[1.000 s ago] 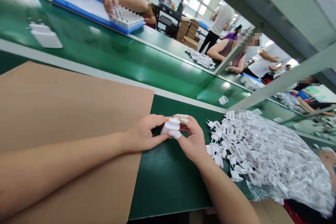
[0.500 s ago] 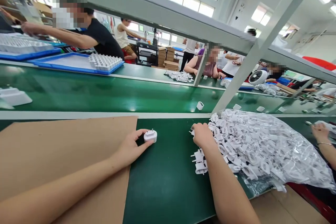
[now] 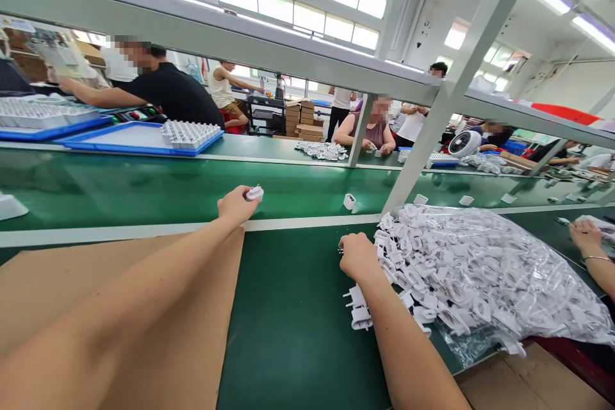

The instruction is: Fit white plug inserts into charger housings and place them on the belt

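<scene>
While the left hand (image 3: pixel 236 206) is holding a white adapter (image 3: pixel 255 193) at the green belt (image 3: pixel 302 195), just off centre toward eight o'clock, its thumb and fingers are pinching the body by its sides. That grip is leaving the metal pins pointing upward and clear of the fingers, probably to spare them from pressure; whether the base is touching the belt, I cannot tell. At five o'clock the right hand (image 3: pixel 358 256) is curling its fingers close together beside a heap of plug pieces (image 3: pixel 423 269). The fingertips are hiding from view, so I cannot tell whether they are gripping anything, though something like a pin is poking out beside them. The heap is lying partly under a clear plastic bag (image 3: pixel 542 285) at four o'clock, presumably placed within easy reach of that hand. Brown cardboard (image 3: pixel 91 314) is covering the bench (image 3: pixel 298 346) at eight o'clock, perhaps shielding its surface. Another white housing (image 3: pixel 350 202) is sitting on the belt, near centre toward four o'clock. No brand or wording is showing legibly; a pale label (image 3: pixel 17 24) at ten o'clock is appearing too small to read.
</scene>
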Tool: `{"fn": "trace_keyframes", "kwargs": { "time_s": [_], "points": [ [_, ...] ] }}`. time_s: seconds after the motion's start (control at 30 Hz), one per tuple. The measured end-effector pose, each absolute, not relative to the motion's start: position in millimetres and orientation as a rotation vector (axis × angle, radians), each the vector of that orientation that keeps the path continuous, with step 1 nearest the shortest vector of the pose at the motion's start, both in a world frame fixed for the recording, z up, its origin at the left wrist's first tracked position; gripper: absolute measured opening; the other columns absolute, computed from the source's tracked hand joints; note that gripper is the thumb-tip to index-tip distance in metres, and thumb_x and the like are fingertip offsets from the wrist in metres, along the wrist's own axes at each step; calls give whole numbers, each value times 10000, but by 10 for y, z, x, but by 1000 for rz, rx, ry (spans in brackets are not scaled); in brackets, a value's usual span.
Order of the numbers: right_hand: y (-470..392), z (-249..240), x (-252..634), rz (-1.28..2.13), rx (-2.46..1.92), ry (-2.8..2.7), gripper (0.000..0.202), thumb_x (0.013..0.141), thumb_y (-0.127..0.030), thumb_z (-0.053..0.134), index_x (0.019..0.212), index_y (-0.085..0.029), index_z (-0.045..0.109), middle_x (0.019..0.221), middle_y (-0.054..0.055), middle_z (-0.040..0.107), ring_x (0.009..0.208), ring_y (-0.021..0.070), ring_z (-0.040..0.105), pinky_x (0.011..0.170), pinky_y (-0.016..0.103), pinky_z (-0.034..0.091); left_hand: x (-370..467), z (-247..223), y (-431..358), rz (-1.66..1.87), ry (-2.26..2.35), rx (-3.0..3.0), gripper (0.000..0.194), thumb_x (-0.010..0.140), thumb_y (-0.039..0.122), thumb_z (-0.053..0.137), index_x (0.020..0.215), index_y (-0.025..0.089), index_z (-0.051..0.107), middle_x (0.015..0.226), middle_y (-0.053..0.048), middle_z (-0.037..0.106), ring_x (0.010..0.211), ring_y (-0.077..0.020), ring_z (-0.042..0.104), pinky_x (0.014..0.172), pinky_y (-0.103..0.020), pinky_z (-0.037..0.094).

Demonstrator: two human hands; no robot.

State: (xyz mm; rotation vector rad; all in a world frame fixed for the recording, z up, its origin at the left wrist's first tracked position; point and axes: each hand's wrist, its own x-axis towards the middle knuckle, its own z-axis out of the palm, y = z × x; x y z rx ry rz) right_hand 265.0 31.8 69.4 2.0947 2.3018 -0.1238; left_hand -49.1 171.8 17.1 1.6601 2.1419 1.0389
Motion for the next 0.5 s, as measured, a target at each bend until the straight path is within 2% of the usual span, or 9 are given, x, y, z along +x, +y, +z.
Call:
{"fn": "trace_keyframes", "kwargs": {
  "time_s": [0.17, 0.23, 0.3, 0.37, 0.43, 0.5],
  "points": [
    [291, 719, 2626, -166, 2161, 2414, 387, 855, -75, 570, 1200, -191, 700, 1249, 121, 699, 1152, 274, 631, 891, 351, 496, -753, 22, 1759, 1003, 2178, 1578, 369, 668, 342, 757, 959, 158, 625, 950, -152, 717, 1035, -431, 653, 916, -563, 456],
    [253, 730, 2594, -230, 2129, 2481, 394, 859, -105, 573, 1218, -216, 694, 1276, 83, 697, 1166, 246, 630, 917, 324, 481, -769, 8, 1683, 1034, 2213, 1558, 432, 659, 360, 772, 989, 144, 595, 1047, -185, 689, 1124, -477, 604, 920, -602, 455],
    [201, 740, 2540, -349, 2060, 2571, 388, 858, -124, 566, 1206, -232, 700, 1269, 57, 705, 1151, 223, 639, 912, 300, 469, -689, 67, 1538, 1154, 2227, 1590, 529, 696, 419, 765, 1090, 127, 568, 1222, -217, 619, 1276, -520, 483, 988, -658, 409],
    [145, 744, 2467, -482, 1985, 2644, 356, 874, -137, 528, 1169, -220, 709, 1218, 64, 720, 1092, 217, 658, 864, 299, 461, -516, 209, 1300, 1359, 2166, 1690, 536, 769, 448, 716, 1169, 126, 560, 1318, -204, 563, 1348, -504, 409, 1067, -675, 349],
    [91, 736, 2384, -579, 1925, 2684, 317, 898, -154, 481, 1109, -199, 712, 1143, 81, 729, 1015, 223, 665, 799, 306, 440, -293, 419, 956, 1515, 2046, 1835, 403, 840, 421, 649, 1160, 183, 591, 1253, -126, 613, 1286, -382, 502, 1117, -574, 373],
    [44, 718, 2307, -638, 1879, 2705, 299, 915, -166, 449, 1068, -191, 705, 1097, 83, 727, 971, 220, 659, 762, 303, 415, -97, 648, 528, 1714, 1683, 2120, 257, 915, 386, 606, 1116, 226, 618, 1162, -87, 660, 1192, -306, 568, 1082, -506, 439]
  ]
}}
